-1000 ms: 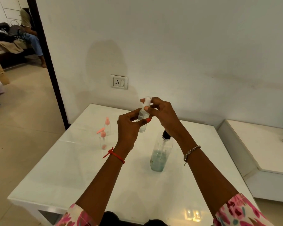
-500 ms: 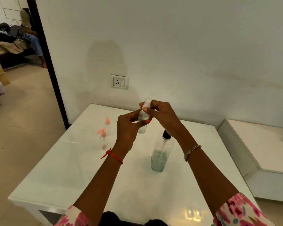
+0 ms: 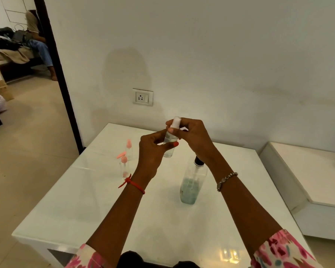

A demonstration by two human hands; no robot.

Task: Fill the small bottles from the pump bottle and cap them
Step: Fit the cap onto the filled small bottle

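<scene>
Head view: the left hand grips a small clear bottle by its body, held upright above the white table, while the right hand pinches the white cap at the bottle's top between thumb and fingers. The pump bottle, with a black neck and blue-green liquid in its lower part, stands upright on the table beneath the right wrist. Two small pink-capped bottles stand on the table to the left of the hands, near each other.

No legible text anywhere.
</scene>
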